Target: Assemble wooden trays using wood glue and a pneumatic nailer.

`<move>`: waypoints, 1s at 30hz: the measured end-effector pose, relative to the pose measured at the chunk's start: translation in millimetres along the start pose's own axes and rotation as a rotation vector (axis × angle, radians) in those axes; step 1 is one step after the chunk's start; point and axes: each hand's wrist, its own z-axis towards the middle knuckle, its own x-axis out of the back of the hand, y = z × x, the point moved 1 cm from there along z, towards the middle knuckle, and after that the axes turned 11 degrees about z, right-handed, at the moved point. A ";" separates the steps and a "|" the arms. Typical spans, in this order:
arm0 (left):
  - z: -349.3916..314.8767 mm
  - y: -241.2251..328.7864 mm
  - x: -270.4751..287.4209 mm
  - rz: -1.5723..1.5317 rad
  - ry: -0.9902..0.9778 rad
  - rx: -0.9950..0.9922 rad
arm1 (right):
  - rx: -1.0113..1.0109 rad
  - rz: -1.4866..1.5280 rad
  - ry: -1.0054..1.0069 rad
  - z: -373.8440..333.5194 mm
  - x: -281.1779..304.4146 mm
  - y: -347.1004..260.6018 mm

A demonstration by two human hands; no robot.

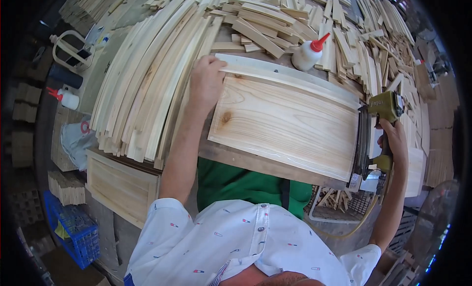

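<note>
A flat wooden panel with a knot near its left end lies on the worktable in front of me. Glossy beads, like wet glue, run along its near and side edges. Along the far edge sits a narrow wooden strip, against a pale straight bar. My left hand is closed over the strip's left end at the panel's far left corner. In my right hand is an olive-green and black nail gun, gripped by its handle, its long black magazine beside the panel's right edge.
Long wooden strips are stacked at left; short pieces heap up behind. A red-tipped white bottle stands beyond the panel, another far left. A yellow hose hangs at right by a crate. A framed panel leans lower left.
</note>
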 end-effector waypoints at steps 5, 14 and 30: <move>1.4 -24.5 -9.8 -0.067 0.025 0.115 | 0.008 -0.072 -0.035 0.8 -7.7 3.3; -4.7 -33.6 -16.0 -0.077 0.061 0.131 | 0.132 0.089 -0.400 -35.3 -153.6 -104.6; -5.9 -27.1 -17.9 -0.121 0.148 0.042 | 0.289 -0.018 -0.610 -18.4 -254.7 -148.6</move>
